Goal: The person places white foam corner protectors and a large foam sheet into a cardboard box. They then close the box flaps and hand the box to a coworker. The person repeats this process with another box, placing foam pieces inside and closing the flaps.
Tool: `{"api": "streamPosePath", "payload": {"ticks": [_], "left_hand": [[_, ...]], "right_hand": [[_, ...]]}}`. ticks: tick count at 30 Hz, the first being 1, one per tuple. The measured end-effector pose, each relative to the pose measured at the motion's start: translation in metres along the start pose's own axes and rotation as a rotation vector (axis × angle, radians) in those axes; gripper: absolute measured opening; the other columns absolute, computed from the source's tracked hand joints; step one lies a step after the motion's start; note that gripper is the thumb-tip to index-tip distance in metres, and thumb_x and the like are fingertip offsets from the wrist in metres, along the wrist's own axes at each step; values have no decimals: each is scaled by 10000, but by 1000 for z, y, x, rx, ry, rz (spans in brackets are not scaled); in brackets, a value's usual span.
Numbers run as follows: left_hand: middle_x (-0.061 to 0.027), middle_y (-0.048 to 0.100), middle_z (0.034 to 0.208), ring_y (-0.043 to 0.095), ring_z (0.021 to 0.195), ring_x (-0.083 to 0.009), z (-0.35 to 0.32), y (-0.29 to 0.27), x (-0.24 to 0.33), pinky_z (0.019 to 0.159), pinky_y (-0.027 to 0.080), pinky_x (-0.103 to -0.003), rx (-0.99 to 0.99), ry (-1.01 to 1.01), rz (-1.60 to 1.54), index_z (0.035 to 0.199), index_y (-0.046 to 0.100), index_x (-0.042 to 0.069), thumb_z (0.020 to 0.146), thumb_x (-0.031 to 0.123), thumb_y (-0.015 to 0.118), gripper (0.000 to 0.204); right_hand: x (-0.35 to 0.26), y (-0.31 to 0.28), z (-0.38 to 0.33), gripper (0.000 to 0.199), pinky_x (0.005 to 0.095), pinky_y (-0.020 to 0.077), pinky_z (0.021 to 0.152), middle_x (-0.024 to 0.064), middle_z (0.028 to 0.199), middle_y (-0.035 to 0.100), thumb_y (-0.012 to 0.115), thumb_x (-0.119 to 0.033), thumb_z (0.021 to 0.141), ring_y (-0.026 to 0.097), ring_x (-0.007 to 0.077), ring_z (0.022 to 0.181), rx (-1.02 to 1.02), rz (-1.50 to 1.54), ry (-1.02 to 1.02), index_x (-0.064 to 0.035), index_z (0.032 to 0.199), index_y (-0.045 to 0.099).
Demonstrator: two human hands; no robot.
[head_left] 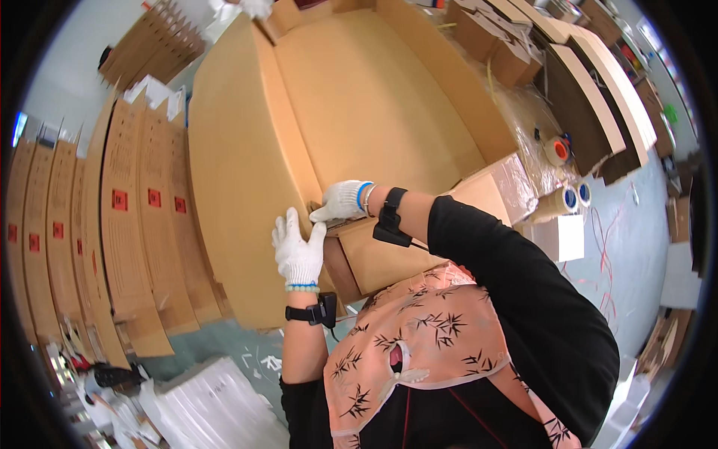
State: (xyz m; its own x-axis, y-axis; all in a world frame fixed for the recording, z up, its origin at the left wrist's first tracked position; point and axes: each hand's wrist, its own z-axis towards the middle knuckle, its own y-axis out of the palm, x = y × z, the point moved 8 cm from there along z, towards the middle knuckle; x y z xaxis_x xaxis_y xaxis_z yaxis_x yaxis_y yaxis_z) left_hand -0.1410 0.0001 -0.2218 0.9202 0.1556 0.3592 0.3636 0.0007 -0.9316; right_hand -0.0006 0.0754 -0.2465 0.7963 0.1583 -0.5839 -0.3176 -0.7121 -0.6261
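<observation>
A large flat sheet of brown cardboard (359, 97), folded into broad panels, lies in front of me. My left hand (298, 251), in a white knit glove, presses flat against a small upright flap at the near corner. My right hand (340, 202), also gloved, grips the top edge of the same corner flap (374, 251) from the other side. Both wrists carry black straps. Another person's gloved hand (254, 7) touches the far edge of the cardboard.
Flat printed cartons (127, 202) with red squares stand in rows at the left. Tape rolls (570, 198) and a tape dispenser (557, 148) lie at the right near a white box (557, 238). White sheets (217, 411) are stacked at lower left. More cardboard pieces (591, 97) are at upper right.
</observation>
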Motion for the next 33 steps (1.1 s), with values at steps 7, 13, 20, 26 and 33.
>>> {"api": "streamPosePath", "payload": {"ticks": [7,13,20,26,33], "left_hand": [[-281,368,1566,348,1432,-486,7,7,-1,1194,294,-505,-17,47,-87,1530,408,96,905,460,670,769],[-285,320,1591,305,1467,-459,2,5,3,1208,269,-483,-31,80,-51,1551,372,80,943,418,630,742],[-299,277,1604,264,1494,-432,5,14,14,1218,246,-458,-25,93,51,1584,268,36,992,294,540,702],[-310,235,1615,267,1495,-420,10,15,34,1219,255,-436,-111,-57,283,1579,181,-50,989,237,391,689],[-357,324,1546,433,1374,-462,5,15,48,1140,367,-451,-237,-364,573,1578,120,-59,967,252,375,731]], "right_hand": [[52,-56,-34,271,464,571,808,213,979,734,572,-191,842,708,389,922,351,-182,8,-57,988,756],[135,-127,-187,242,442,530,820,128,785,688,586,-165,768,643,342,805,895,-339,-323,-105,962,716],[258,-119,-263,278,455,357,1078,30,618,635,614,-321,889,619,255,638,602,-669,-275,-151,676,670],[273,-122,-291,433,555,293,1184,165,895,655,521,-455,994,653,343,897,885,-215,-557,-40,1025,642],[393,-87,-301,513,472,385,1143,226,1313,608,463,-380,1036,554,388,1262,1056,517,-375,21,1342,561]]}}
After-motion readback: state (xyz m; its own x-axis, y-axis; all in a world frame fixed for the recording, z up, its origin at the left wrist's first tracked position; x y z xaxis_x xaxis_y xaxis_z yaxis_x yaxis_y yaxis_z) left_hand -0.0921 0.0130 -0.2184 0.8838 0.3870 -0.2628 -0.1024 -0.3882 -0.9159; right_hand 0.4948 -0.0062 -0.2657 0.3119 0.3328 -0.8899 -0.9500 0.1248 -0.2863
